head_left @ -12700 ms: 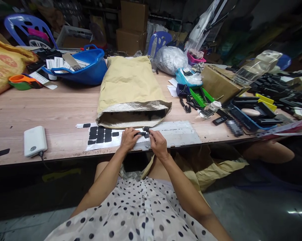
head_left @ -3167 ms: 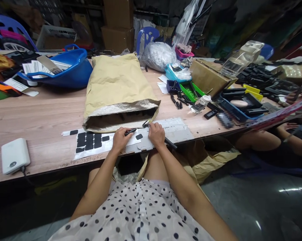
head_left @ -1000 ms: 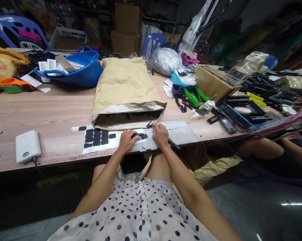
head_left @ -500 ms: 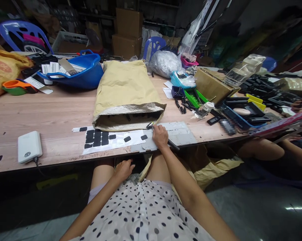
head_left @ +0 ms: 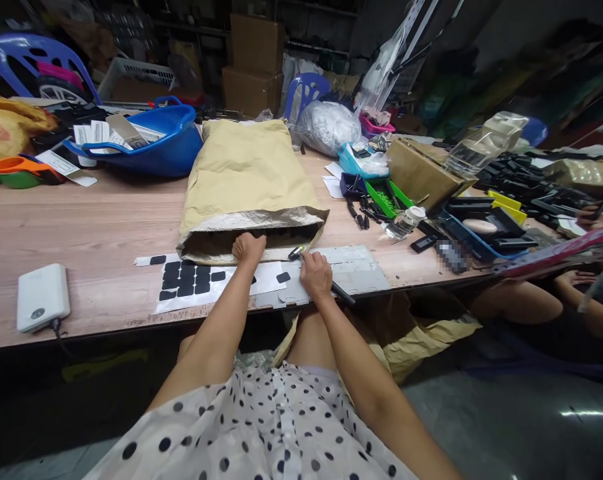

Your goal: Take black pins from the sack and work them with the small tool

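My right hand (head_left: 315, 275) is wrapped round a hammer (head_left: 343, 293), its metal head to the left of my fingers and its black handle toward the table edge. A grey board (head_left: 361, 267) lies beneath it. My left hand (head_left: 249, 247) is at the mouth of a large yellow paper sack (head_left: 254, 167), its fingers curled closed. Whatever they hold, if anything, is hidden. Dark items show dimly inside the sack. Below my left forearm lies a white sheet (head_left: 221, 295) bearing several black rounded-square stickers (head_left: 186, 277).
A white power bank (head_left: 42, 298) with a cable sits at the left. Behind it stands a blue basin (head_left: 151, 150) with papers. On the right are a green tray (head_left: 387, 197), a clear bottle (head_left: 405, 222), a cardboard box (head_left: 421, 170) and a blue tray (head_left: 464, 233). Another person's arm (head_left: 589, 293) is at far right.
My left hand has risen from my lap to the sack's mouth. My right hand stays on the hammer in about the same place. The view has shifted slightly.
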Tool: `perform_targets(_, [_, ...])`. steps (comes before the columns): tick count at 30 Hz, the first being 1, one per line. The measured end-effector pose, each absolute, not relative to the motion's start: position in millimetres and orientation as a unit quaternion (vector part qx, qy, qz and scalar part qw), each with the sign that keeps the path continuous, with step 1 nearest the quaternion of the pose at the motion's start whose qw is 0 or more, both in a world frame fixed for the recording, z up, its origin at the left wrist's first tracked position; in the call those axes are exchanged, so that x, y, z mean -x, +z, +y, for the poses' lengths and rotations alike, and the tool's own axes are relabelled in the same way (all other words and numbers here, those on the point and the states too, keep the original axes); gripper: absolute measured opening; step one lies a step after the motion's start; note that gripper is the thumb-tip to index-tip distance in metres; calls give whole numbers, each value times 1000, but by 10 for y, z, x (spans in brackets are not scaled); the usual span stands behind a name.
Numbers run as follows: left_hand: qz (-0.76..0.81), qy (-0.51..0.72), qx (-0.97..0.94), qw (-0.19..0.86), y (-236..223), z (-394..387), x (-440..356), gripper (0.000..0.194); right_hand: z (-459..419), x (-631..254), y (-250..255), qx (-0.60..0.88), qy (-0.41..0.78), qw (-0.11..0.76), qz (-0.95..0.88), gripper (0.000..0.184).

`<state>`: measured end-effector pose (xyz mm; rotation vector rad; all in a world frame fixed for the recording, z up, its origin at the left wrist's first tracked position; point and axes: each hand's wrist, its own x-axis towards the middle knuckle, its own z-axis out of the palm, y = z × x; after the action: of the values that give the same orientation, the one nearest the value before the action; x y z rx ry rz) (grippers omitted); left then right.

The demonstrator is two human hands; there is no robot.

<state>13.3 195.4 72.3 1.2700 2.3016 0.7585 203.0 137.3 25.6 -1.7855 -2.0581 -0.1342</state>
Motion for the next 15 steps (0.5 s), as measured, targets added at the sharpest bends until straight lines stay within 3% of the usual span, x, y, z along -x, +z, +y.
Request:
perform_targets(4, [823,235,-463,228,663,2108,-44,15,1374,-2033,240,635,-43,209,-743,32])
perform_targets(11, [776,271,-549,150,695,1640,-19,24,1374,-2017,254,641,-42,207,-738,32])
perform_targets(15, [674,281,-666,151,582,1191,2,17,1375,-2014,267,641,-38,203,-739,32])
